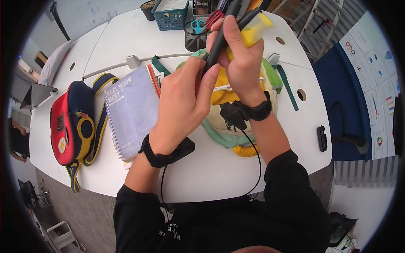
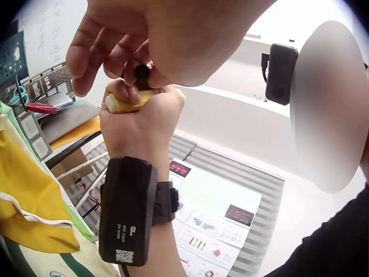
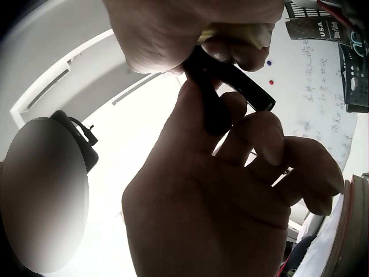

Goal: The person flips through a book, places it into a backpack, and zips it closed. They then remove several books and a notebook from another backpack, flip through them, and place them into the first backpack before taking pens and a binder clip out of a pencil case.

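Note:
In the head view my right hand [image 1: 244, 67] is raised over the backpack, its fingers curled round a yellow tube with a translucent end [image 1: 254, 34] and black rods. My left hand [image 1: 181, 103] pinches the lower end of the long black rod [image 1: 217, 47] between thumb and fingers. A second, shorter black rod [image 1: 252, 17] sticks out past the right hand. In the right wrist view one black rod end [image 3: 216, 118] looks rounded and the other [image 3: 264, 100] flat. Below both hands lies a mint, cream and mustard backpack [image 1: 223, 140], partly hidden by the right arm.
Left on the white table lie a red and navy bag [image 1: 63, 130] and a spiral notebook [image 1: 130, 114]. At the back stand a teal basket [image 1: 171, 19] and a mesh cup [image 1: 193, 43] with scissors [image 1: 198, 27]. A small black object [image 1: 322, 138] lies near the right edge.

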A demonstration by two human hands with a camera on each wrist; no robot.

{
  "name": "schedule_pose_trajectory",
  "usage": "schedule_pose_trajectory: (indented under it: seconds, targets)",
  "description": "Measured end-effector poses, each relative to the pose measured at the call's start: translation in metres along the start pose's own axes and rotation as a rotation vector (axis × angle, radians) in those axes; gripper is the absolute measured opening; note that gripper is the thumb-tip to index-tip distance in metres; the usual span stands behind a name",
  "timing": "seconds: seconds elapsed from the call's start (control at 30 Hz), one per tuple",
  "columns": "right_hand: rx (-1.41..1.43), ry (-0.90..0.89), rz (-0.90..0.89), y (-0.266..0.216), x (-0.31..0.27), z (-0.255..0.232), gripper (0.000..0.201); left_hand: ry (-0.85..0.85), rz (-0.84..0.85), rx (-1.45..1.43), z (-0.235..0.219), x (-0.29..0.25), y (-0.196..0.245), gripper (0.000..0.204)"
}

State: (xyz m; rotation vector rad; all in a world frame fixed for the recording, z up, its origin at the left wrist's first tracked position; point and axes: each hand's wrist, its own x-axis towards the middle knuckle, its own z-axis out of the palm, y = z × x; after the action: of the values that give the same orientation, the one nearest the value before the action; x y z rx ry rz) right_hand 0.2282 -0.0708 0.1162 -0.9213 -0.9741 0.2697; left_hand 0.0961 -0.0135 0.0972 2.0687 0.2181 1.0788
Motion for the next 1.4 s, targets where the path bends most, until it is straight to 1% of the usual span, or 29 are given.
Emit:
schedule_pose_trajectory:
  seconds: [0.03, 0.1, 0.13, 0.17, 0.2, 0.23, 0.3, 0.33, 0.37, 0.4, 0.43, 0.53, 0.63, 0.7, 0.77, 0.8, 0.83, 0.87, 0.93, 1.03, 1.07, 1.13, 1.2, 1.27, 1.33, 1.37, 1.4]
  targets:
    - [0.014, -0.017, 0.005, -0.002, -0.001, -0.001, 0.034, -0.006, 0.000, 0.000, -0.001, 0.000, 0.003, 0.022]
    - [-0.014, -0.010, -0.012, -0.003, 0.001, 0.001, 0.036, -0.065, -0.062, 0.012, -0.003, 0.000, 0.009, 0.019]
    - [0.079, 0.076, -0.014, -0.005, 0.006, -0.001, 0.036, -0.068, -0.059, 0.009, -0.002, -0.003, 0.008, 0.019]
    - [0.168, 0.162, -0.018, -0.008, 0.012, -0.008, 0.035, -0.182, -0.098, -0.073, 0.001, -0.007, 0.005, 0.016]
    - [0.358, 0.080, -0.043, -0.010, 0.030, -0.033, 0.035, -0.295, -0.134, -0.157, 0.004, -0.010, 0.005, 0.014]
    - [0.305, 0.207, -0.093, -0.009, 0.033, -0.051, 0.031, -0.294, -0.122, -0.171, 0.005, -0.009, 0.007, 0.014]
    - [0.215, 0.175, -0.128, -0.016, 0.031, -0.063, 0.032, -0.155, -0.068, -0.065, 0.001, -0.005, 0.008, 0.022]
    - [0.220, 0.137, -0.113, -0.018, 0.030, -0.066, 0.033, -0.081, -0.118, -0.220, -0.001, -0.001, 0.010, 0.020]
    - [0.225, 0.104, -0.092, -0.020, 0.028, -0.065, 0.034, -0.046, -0.135, -0.268, -0.007, 0.002, 0.011, 0.020]
    - [0.182, 0.031, -0.099, -0.022, 0.025, -0.065, 0.036, -0.066, -0.175, -0.334, -0.012, 0.004, 0.011, 0.019]
    - [0.176, 0.030, -0.098, -0.024, 0.023, -0.065, 0.036, -0.077, -0.223, -0.395, -0.014, 0.004, 0.010, 0.019]
    - [0.220, -0.031, -0.028, -0.024, 0.021, -0.055, 0.036, -0.067, -0.253, -0.446, -0.010, 0.000, 0.008, 0.016]
    - [0.164, -0.108, -0.036, -0.026, 0.014, -0.041, 0.035, -0.092, -0.255, -0.501, -0.006, 0.001, 0.003, 0.020]
    - [0.147, -0.100, -0.018, -0.025, 0.010, -0.040, 0.035, -0.072, -0.257, -0.514, -0.005, 0.000, 0.003, 0.020]
    - [0.105, -0.146, -0.050, -0.026, 0.007, -0.038, 0.035, -0.063, -0.249, -0.532, -0.007, 0.001, 0.003, 0.020]
    - [0.110, -0.177, -0.051, -0.025, 0.007, -0.039, 0.035, -0.095, -0.238, -0.503, -0.010, 0.001, 0.002, 0.021]
    - [0.109, -0.177, -0.045, -0.025, 0.005, -0.037, 0.035, -0.129, -0.227, -0.475, -0.011, 0.001, 0.001, 0.022]
    - [0.133, -0.180, -0.033, -0.025, 0.004, -0.033, 0.035, -0.126, -0.232, -0.477, -0.011, 0.000, 0.001, 0.022]
    - [0.159, -0.189, -0.018, -0.024, 0.003, -0.027, 0.035, -0.064, -0.239, -0.495, -0.010, 0.000, 0.002, 0.021]
    - [0.132, -0.217, 0.002, -0.025, 0.003, -0.023, 0.035, -0.059, -0.228, -0.537, -0.009, -0.001, 0.002, 0.023]
    - [0.171, -0.205, 0.000, -0.026, 0.003, -0.023, 0.032, -0.057, -0.226, -0.538, -0.010, -0.001, 0.002, 0.023]
    - [0.208, -0.195, -0.002, -0.026, 0.004, -0.023, 0.030, -0.095, -0.205, -0.479, -0.012, 0.000, 0.002, 0.022]
    - [0.147, -0.195, -0.032, -0.024, 0.005, -0.025, 0.029, -0.078, -0.210, -0.494, -0.011, 0.000, 0.000, 0.022]
    - [0.124, -0.204, -0.025, -0.025, 0.005, -0.024, 0.028, -0.060, -0.216, -0.509, -0.012, 0.000, 0.001, 0.023]
    - [0.102, -0.213, -0.017, -0.026, 0.003, -0.023, 0.028, -0.099, -0.243, -0.456, -0.015, 0.000, 0.003, 0.021]
    - [0.002, -0.228, -0.016, -0.027, 0.003, -0.023, 0.031, -0.097, -0.242, -0.457, -0.015, 0.000, 0.004, 0.021]
    - [-0.097, -0.244, -0.014, -0.028, 0.003, -0.023, 0.035, -0.059, -0.253, -0.463, -0.015, 0.000, 0.004, 0.020]
